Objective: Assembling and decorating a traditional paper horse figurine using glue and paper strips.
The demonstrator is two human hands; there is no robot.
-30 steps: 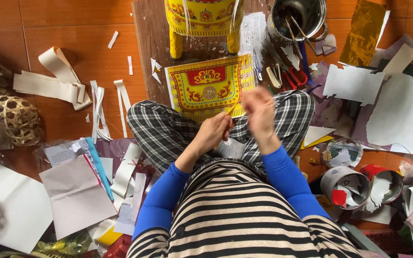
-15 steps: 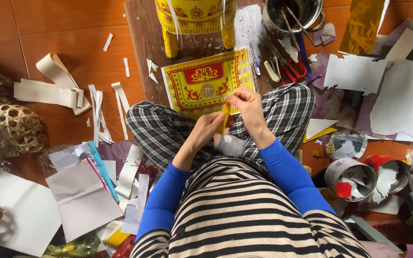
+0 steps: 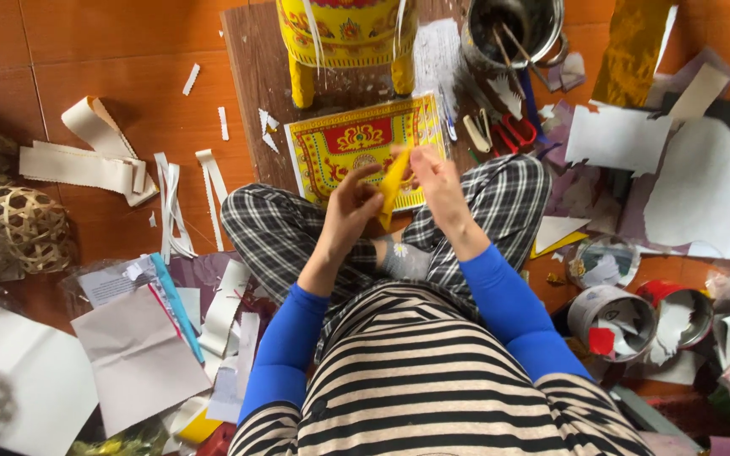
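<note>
At frame centre | yellow paper strip (image 3: 394,184) is being pinched between left hand (image 3: 350,211) and right hand (image 3: 438,184) | likely light, flimsy, best gripped by ends

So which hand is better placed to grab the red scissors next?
Probably the right hand. It is nearer the red scissors up on its side, while the left hand grips the yellow paper strip lower down.

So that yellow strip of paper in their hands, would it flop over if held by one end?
Probably a little. The yellow strip looks thin and bends between the left hand and right hand, so likely floppy. It seems very light, and thin enough to crease or tear easily.
</note>
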